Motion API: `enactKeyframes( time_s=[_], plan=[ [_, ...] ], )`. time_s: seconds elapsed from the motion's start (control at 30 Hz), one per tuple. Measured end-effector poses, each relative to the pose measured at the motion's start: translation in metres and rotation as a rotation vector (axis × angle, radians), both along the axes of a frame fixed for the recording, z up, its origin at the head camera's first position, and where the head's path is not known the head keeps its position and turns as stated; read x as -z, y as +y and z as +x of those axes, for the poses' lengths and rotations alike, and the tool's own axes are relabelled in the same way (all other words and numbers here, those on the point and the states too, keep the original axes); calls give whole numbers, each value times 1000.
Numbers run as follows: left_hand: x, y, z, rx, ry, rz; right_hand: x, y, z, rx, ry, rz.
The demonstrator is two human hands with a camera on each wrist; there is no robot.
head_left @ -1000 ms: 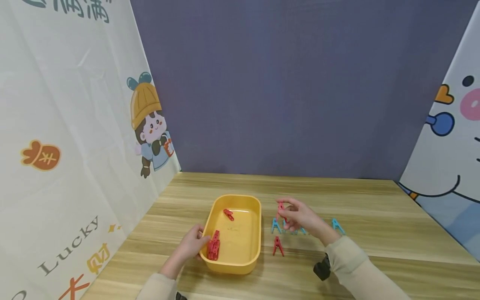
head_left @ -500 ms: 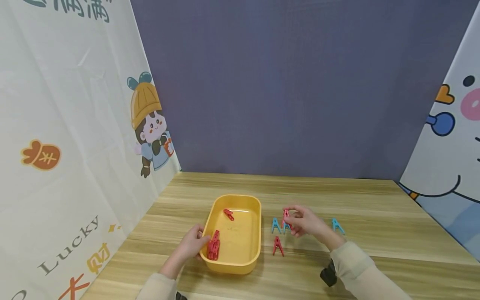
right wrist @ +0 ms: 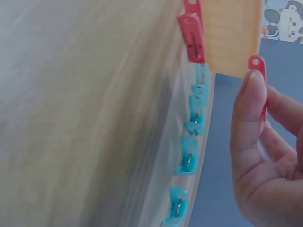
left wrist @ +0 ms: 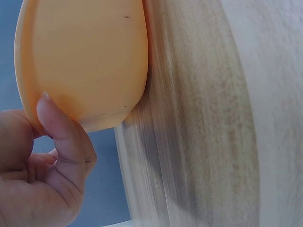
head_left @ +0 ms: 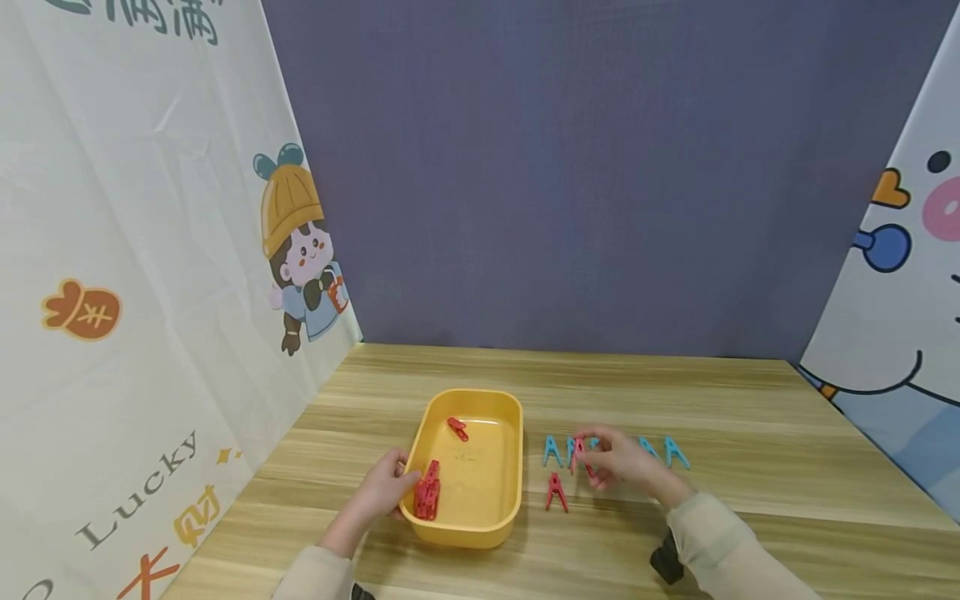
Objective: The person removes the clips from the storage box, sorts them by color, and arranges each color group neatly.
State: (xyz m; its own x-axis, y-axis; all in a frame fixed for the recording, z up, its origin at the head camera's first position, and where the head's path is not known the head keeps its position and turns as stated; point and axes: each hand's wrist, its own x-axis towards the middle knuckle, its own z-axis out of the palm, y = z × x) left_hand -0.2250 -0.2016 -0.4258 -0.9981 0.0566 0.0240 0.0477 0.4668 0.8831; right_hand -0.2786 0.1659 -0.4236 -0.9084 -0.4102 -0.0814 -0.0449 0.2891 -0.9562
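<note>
My left hand point(head_left: 386, 485) grips the left rim of a yellow plastic tub point(head_left: 517, 467), thumb inside the wall in the left wrist view. Several red clothespins point(head_left: 427, 493) lie in the tub's near left corner, and another red clothespin point(head_left: 457, 429) lies toward its far end. Thumb and fingers of my right hand point(head_left: 621, 457) pinch a red clothespin point(right wrist: 257, 63) upright, to the right of the tub. Behind that hand runs a row of blue clothespins point(head_left: 552, 451), partly hidden by it. Nearer to me, a red clothespin point(head_left: 556, 492) stands on the table with legs spread.
The wooden table point(head_left: 420, 367) ends at a dark blue-grey backdrop point(head_left: 570, 183). A white printed sheet point(head_left: 165, 250) hangs at the left side, with another printed sheet point(head_left: 885, 333) at the right. The row's right end is a blue clothespin point(head_left: 675, 452).
My right hand has moved right and lower in the head view, carrying the red clothespin along the blue row. My left hand and the tub have stayed still.
</note>
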Motion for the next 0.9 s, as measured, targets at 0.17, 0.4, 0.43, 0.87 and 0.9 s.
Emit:
enactKeyframes(
  time_s=[0.17,0.4,0.43,0.87,0.9],
  plan=[
    [-1,0,0,-3,-3,0,6,1,2,-18,-5,18],
    [-1,1,1,-1,-4,0,7,1,6,-81,-41,34],
    [-1,1,1,-2,-5,-1,8,1,6,-95,-45,38],
    [-2,-1,1,-6,-4,-6,17,0,7,-128,-81,141],
    [-2,-1,1,-5,-4,-7,17,-1,7,-127,-79,144]
  ],
)
